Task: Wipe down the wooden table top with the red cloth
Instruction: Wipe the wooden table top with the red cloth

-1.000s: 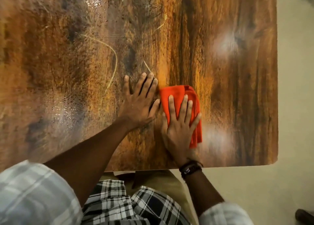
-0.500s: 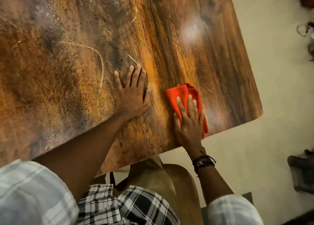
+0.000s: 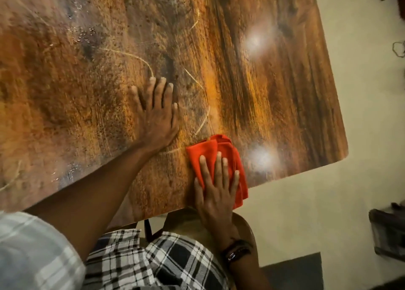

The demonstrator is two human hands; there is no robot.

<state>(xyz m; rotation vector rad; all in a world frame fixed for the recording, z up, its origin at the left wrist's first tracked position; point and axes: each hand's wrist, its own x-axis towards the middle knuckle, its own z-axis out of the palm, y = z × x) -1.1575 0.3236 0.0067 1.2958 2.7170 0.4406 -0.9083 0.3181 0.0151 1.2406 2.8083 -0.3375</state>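
The right hand (image 3: 215, 191) lies flat, fingers straight and slightly spread, pressing the folded red cloth (image 3: 221, 158) against the scratched, glossy brown wooden table top (image 3: 274, 92) at its near edge; part of the cloth hangs over that edge. The left hand (image 3: 156, 114) rests palm-down with straight fingers on bare wood, holding nothing, just beside the cloth. A dark wristband (image 3: 237, 251) circles the right wrist above checked black-and-white fabric (image 3: 153, 265).

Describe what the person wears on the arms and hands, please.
The left hand and the right hand are bare: no gloves, and no ring that I can make out. The left arm comes from a pale sleeve with a faint check; the forearm is uncovered. The right wrist carries dark bands, perhaps a bracelet or watch.
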